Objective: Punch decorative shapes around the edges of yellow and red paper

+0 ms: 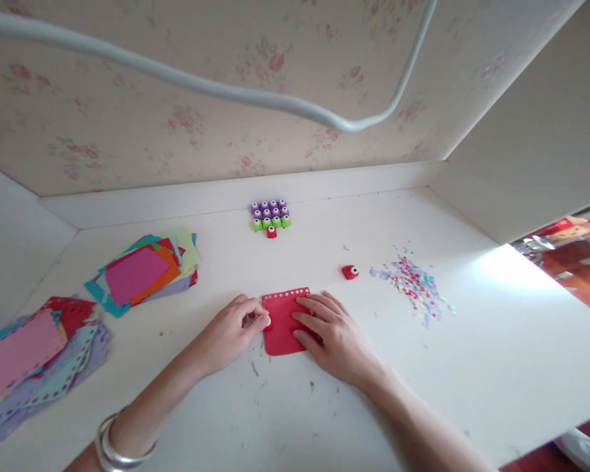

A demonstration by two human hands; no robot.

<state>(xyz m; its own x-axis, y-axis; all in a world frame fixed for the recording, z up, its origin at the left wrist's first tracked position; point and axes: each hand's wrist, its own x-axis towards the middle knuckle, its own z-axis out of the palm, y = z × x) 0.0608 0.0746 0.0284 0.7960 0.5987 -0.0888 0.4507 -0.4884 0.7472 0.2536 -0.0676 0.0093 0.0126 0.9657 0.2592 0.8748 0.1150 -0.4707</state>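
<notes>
A red sheet of craft paper or foam lies on the white table, with a row of small punched shapes along its far edge. My left hand is closed at the sheet's left edge around a small red craft punch, mostly hidden by the fingers; its white button shows by the thumb. My right hand rests with fingers spread on the right part of the sheet. Another red craft punch lies on its side beyond my right hand.
Purple, green and red craft punches stand in rows near the wall. Coloured sheets are piled at left, with punched-edge sheets nearer me. Paper bits lie scattered at right. A white tube hangs across the top.
</notes>
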